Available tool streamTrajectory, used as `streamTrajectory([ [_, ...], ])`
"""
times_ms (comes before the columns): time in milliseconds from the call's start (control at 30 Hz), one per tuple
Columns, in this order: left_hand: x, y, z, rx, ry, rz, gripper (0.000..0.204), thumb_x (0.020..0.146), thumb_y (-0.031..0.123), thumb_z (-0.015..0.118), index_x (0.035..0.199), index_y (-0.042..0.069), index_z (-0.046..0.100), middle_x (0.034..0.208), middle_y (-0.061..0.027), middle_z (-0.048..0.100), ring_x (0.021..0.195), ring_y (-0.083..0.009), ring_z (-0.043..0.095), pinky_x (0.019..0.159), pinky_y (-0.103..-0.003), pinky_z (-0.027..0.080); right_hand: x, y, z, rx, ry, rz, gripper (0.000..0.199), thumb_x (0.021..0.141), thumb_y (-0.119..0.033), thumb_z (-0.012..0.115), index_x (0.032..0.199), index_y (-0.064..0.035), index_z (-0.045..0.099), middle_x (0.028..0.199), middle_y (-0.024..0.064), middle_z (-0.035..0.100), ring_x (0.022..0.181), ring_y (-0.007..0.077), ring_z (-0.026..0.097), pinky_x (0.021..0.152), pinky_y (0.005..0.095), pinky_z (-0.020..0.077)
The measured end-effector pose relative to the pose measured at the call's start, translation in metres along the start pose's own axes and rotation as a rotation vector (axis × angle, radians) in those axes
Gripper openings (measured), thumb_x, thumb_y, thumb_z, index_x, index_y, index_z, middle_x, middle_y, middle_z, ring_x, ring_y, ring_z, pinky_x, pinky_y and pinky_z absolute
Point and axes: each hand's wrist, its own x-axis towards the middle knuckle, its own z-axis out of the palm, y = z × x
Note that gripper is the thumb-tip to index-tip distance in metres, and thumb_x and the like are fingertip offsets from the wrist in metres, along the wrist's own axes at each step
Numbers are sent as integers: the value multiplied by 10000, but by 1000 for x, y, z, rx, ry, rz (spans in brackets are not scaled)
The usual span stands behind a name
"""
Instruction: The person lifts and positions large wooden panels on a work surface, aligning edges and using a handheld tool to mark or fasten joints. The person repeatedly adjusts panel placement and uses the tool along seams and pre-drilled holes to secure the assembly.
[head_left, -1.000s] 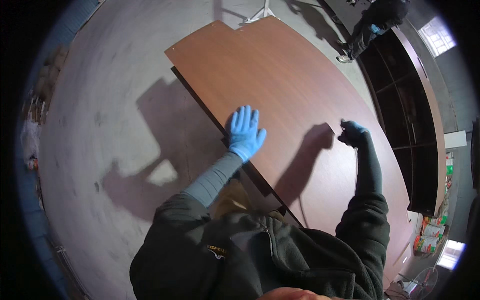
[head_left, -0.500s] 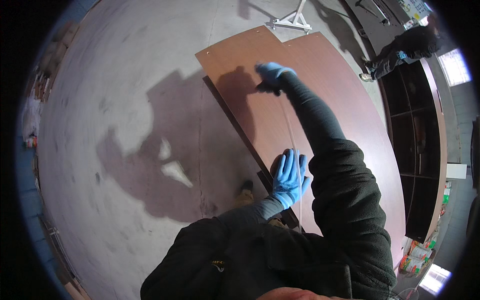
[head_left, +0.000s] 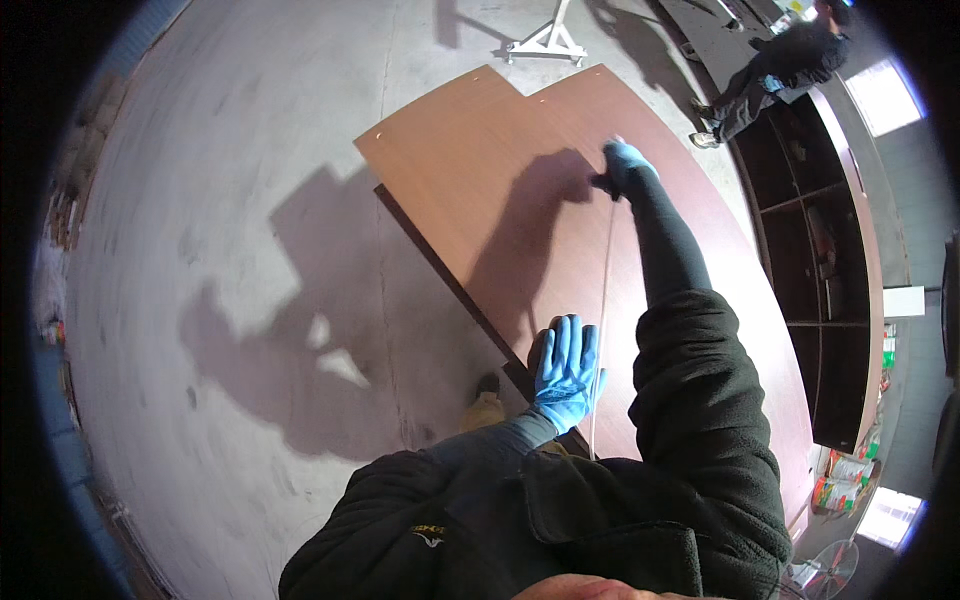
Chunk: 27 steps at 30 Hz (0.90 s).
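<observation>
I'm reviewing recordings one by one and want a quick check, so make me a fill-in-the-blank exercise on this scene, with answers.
The left hand, spread flat over the brown board, is gloved in the colour ____.
The right hand is farther up the picture than the ____ hand.
The floor stand beyond the board's far end is coloured ____.
A standing person appears near the picture's upper ____ corner.
Missing words: blue; left; white; right.
</observation>
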Motion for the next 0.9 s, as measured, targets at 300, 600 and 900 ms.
streamTrajectory([
  [300, -10, 11, 11, 210, 111, 74, 788, 992, 533, 575, 1580, 19, 477, 1643, -327, 407, 1549, -494, 339, 1297, -608, 182, -329, 94, 85, 982, -203, 445, 678, 1090, -658, 484, 1112, -3, 657, 857, 124, 698, 651, 207, 684, 596, 352, 575],
  [600, -17, 22, 20, 244, 87, 78, 799, 1011, 499, 580, 1630, 17, 427, 1690, -324, 353, 1585, -503, 290, 1300, -627, 165, -605, 46, 191, 2088, 342, 906, 375, 1094, -385, 585, 1234, -37, 582, 1156, 202, 674, 894, 369, 716, 773, 528, 633],
  [900, -16, 8, 32, 260, 48, 164, 747, 1004, 432, 608, 1606, 15, 461, 1672, -329, 384, 1567, -502, 325, 1274, -628, 218, -613, 31, 174, 2294, 450, 739, 198, 1081, -255, 635, 1048, -64, 599, 884, 110, 634, 763, 273, 702, 621, 451, 632],
])
